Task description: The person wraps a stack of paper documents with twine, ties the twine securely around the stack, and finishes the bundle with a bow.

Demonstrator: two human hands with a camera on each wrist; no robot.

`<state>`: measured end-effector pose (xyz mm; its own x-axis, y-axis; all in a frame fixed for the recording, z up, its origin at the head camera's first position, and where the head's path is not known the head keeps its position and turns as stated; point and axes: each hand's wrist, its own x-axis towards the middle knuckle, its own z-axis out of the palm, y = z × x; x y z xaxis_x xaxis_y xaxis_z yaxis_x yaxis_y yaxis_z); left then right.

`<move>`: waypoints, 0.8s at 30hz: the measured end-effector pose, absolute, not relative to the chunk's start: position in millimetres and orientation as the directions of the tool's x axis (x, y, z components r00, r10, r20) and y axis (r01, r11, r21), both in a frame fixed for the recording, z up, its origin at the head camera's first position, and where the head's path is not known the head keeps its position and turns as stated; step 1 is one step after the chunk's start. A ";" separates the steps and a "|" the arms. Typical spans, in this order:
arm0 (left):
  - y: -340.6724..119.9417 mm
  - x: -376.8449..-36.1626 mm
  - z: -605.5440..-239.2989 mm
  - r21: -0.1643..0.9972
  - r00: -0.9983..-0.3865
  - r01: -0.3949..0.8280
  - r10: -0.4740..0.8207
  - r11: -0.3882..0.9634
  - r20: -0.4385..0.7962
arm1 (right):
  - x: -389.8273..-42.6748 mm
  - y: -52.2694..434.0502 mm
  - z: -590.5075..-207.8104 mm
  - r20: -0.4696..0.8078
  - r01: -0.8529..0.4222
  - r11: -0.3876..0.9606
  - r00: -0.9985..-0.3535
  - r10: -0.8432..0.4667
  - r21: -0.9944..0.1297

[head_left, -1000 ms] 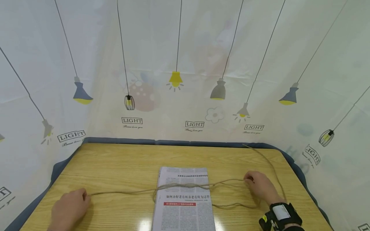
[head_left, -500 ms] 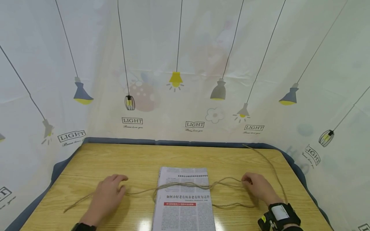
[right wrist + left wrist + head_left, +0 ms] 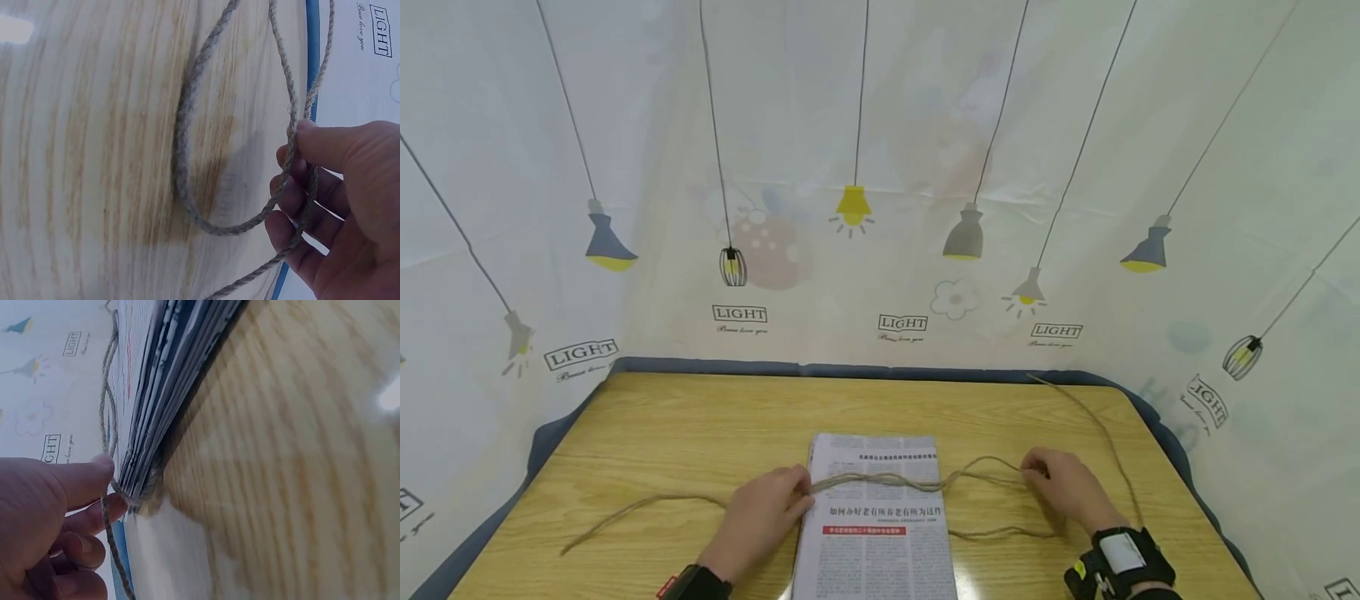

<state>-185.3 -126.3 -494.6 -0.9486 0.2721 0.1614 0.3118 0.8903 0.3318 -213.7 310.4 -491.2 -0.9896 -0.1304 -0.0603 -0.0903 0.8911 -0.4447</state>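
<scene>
While my left grip [image 3: 765, 517] pinches the twine [image 3: 880, 481] at the papers' [image 3: 876, 533] nine o'clock edge and my right grip [image 3: 1060, 492] pinches it at three, slack could let the wrap slide off the stack on the desk [image 3: 700, 425].

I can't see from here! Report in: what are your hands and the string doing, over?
Left hand pinches twine at newspaper stack's left edge. Right hand pinches twine right of the stack. Twine crosses over the stack. Nothing blocking.
</scene>
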 end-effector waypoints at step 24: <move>-239.5 -159.1 -477.7 0.494 -0.996 0.023 -0.022 0.869 0.084 | -203.9 321.6 -486.4 0.003 -0.085 0.902 -0.996 -0.092 -0.423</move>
